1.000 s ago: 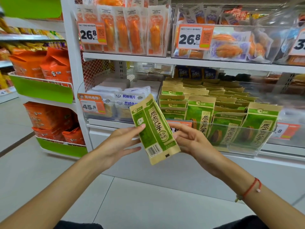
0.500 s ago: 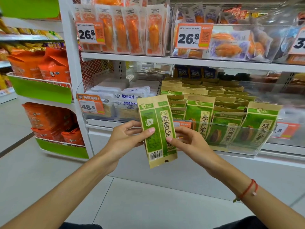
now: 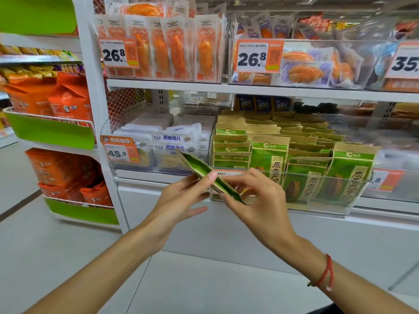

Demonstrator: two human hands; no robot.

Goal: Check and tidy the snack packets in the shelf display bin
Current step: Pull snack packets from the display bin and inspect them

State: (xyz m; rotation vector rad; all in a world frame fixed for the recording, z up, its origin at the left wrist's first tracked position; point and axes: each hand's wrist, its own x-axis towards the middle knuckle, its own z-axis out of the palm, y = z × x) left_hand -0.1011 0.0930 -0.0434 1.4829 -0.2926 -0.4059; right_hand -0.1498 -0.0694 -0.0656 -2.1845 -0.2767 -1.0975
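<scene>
Both grips hold one green packet (image 3: 210, 177) edge-on: left hand (image 3: 181, 198) and right hand (image 3: 256, 200) pinch it, just near the clear display bin (image 3: 328, 207) of matching packets (image 3: 269, 159)

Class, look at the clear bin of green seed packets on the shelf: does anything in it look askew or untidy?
Yes. In the clear bin the green packets stand uneven: some front ones upright, others behind leaning at different heights. One packet is out of the bin, held edge-on between the left hand and right hand.
</scene>
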